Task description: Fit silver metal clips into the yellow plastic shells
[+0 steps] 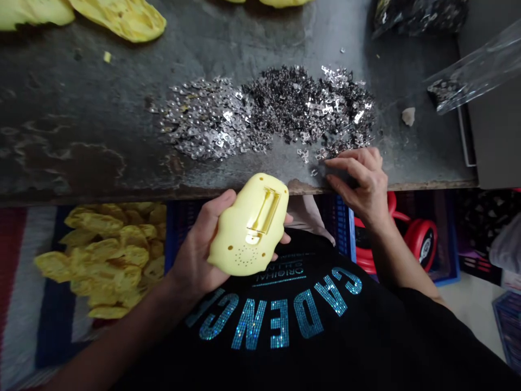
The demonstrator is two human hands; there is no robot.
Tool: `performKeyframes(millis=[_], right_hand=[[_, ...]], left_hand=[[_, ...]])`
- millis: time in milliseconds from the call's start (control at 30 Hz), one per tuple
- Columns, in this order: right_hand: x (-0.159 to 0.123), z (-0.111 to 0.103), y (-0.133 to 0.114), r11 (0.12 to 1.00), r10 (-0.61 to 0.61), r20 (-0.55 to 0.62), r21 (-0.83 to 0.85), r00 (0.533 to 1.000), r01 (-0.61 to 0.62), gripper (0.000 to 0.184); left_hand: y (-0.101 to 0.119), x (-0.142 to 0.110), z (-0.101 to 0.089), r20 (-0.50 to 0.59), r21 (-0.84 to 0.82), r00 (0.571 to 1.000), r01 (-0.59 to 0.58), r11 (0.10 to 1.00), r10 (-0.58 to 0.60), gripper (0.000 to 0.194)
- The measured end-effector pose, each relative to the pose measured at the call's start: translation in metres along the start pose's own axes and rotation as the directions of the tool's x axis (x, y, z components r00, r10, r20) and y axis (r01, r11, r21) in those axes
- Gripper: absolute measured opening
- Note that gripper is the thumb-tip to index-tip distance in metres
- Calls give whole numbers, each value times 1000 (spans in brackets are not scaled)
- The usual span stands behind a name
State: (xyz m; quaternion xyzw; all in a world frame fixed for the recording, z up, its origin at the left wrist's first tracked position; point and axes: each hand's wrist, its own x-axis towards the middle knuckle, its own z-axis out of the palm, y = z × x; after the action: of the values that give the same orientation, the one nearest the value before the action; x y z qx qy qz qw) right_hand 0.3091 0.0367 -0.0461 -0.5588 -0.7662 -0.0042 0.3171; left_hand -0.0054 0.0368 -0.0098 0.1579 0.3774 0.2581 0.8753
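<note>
A pale yellow plastic shell (254,225) with a battery compartment, screw holes and a speaker-hole pattern rests in my left hand (203,239). The thumb lies along its left edge and fingertips show at its right edge. It is just below the table's front edge. At the near right side of a heap of small metal contact pieces (285,103), my right hand (362,182) touches the tabletop. Its thumb and index finger are a little apart, with nothing visible between them. Close to those fingertips lies a loose metal piece (313,172).
The dark worn table (61,108) also holds yellow shells (122,19) at the back left and plastic bags of metal pieces (423,16) at the right. Below the edge sit a crate of yellow shells (114,250) and a blue crate (448,244) with red parts (419,244).
</note>
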Motion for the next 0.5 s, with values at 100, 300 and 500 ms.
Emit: performKeyframes(millis=[100,300,500], right_hand=[[3,7,-6,999,6,28,-47,1000,-5,12],[17,10,-1,986,-21,86,-165,996,35,15],[39,14,-5,966,-38,161,-247,986,77,19]], left_hand=[[-1,1,0,-13,7,1000,7,1000,-7,71],[-3,0,0,-37,-25,999,29,999,-30,73],[-2,-1,3,-88,-19,995,54,998,-55,71]])
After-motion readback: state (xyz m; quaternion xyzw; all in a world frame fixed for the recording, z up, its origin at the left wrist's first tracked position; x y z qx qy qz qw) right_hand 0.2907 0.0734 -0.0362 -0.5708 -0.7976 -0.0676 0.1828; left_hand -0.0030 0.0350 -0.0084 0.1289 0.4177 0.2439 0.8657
